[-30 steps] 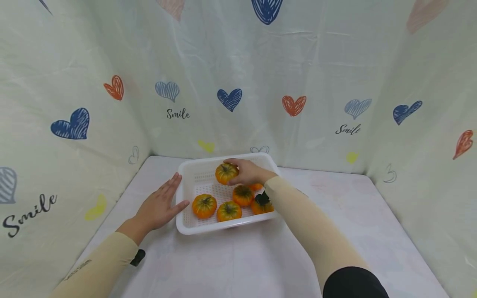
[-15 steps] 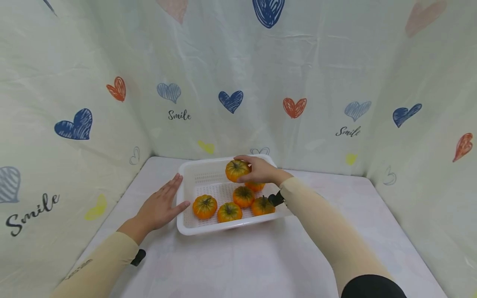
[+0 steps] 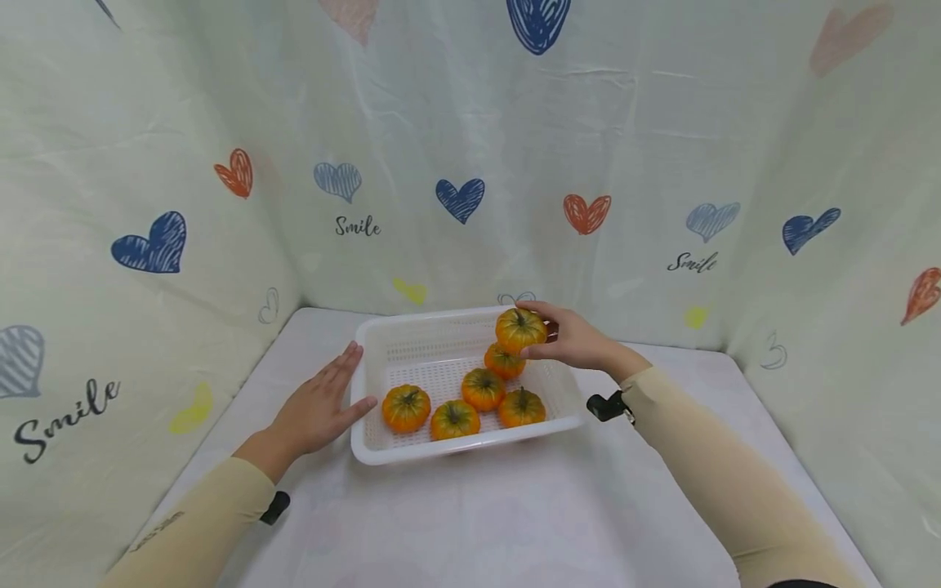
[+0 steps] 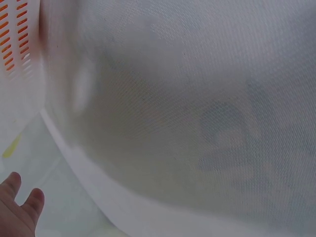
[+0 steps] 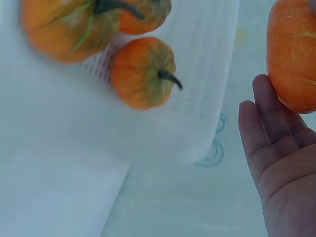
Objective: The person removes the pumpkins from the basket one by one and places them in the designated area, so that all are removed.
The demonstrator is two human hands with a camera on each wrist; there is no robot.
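Observation:
My right hand point(image 3: 577, 339) grips a small orange-green pumpkin point(image 3: 520, 330) above the back right part of a white plastic basket point(image 3: 456, 446). The right wrist view shows the held pumpkin point(image 5: 295, 57) between the fingers at the right edge. Inside the basket sit several more pumpkins: one pumpkin point(image 3: 504, 362) just below the held one, another pumpkin point(image 3: 483, 389) in the middle, and a row along the front that includes a pumpkin point(image 3: 406, 408) at the left. With fingers extended, my left hand point(image 3: 312, 408) rests at the basket's left rim, thumb over the edge.
The basket stands on a table with a white cover point(image 3: 470, 523). A pale curtain point(image 3: 412, 106) printed with hearts and the word "Smile" hangs behind and at both sides. Black camera mounts point(image 3: 607, 407) sit at both wrists.
My right hand has carried the pumpkin rightward from the basket's back middle to its back right, uncovering the pumpkins beneath. The left hand has stayed at the left rim.

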